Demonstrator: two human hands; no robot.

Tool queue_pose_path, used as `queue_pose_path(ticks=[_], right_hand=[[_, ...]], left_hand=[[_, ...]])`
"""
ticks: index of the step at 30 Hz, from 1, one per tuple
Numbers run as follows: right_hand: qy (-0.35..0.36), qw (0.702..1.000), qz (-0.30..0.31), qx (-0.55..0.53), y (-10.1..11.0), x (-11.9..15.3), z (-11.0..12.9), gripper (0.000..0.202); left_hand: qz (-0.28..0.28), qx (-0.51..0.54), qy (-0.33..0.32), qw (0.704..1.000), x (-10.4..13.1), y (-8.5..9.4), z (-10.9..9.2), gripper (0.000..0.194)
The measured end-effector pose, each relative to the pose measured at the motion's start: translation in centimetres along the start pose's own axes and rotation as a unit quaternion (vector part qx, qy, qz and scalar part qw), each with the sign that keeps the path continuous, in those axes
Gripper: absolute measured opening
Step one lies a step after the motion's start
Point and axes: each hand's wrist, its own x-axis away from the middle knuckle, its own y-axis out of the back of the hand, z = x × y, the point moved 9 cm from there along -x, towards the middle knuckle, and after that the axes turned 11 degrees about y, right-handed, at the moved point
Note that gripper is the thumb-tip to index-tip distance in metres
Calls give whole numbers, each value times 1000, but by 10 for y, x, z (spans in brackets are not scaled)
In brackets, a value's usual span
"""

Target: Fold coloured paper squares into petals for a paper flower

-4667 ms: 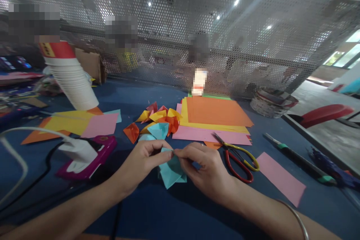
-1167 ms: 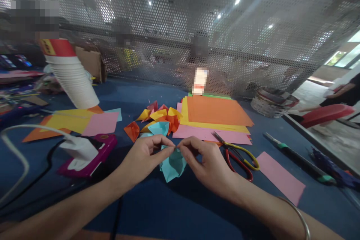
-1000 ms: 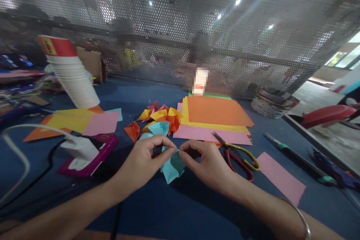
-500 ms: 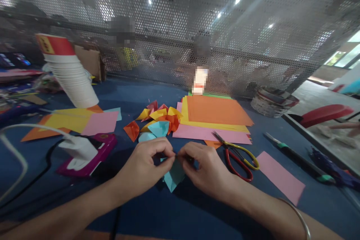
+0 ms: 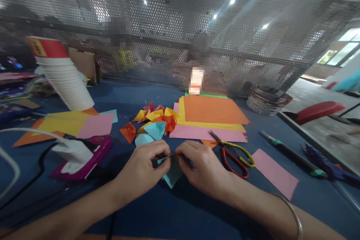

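Observation:
Between my two hands is a piece of light blue paper point(image 5: 172, 177), folded, with a pointed corner hanging down toward me. My left hand point(image 5: 150, 161) pinches its upper edge between thumb and forefinger. Close beside it, my right hand point(image 5: 198, 161) pinches the same edge, the fingertips of both hands almost meeting. The fingers cover much of the paper's upper part. Just beyond my left hand lies a pile of folded paper pieces, among them a light blue one point(image 5: 155, 130), an orange one point(image 5: 128, 132) and several yellow and red ones.
Past my hands lies a stack of coloured paper point(image 5: 216, 110). Pliers point(image 5: 233, 155), a pink paper strip point(image 5: 277, 174) and a green-and-black craft knife point(image 5: 292, 155) lie right. Left are a purple power strip point(image 5: 102, 148), cables and stacked paper cups point(image 5: 64, 82). A perforated metal screen point(image 5: 168, 18) stands behind.
The whole view has shifted slightly, so things sit a little further left. Both hands keep their pinch on the light blue paper, whose hanging part shows slightly less.

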Motion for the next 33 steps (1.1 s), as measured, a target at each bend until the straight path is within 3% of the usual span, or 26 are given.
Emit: queue_pose_path(ticks=[10,14,20,28,33], right_hand=[[-21,1000,-9,-1,2,0,-3,13],[-50,998,-37,-3,9,0,-7,11],[-63,996,-58,-5,14,-1,-9,10],[-23,999,-28,32,6,1,-4,8],[-8,999,-17,40,6,1,-1,19]], left_hand=[[33,51,57,997,-2,-5,7,4],[73,114,87,987,-6,-10,10,12],[69,197,147,967,-7,-9,24,22],[56,203,135,968,-8,-10,23,10],[66,213,116,968,-6,-12,21,10]])
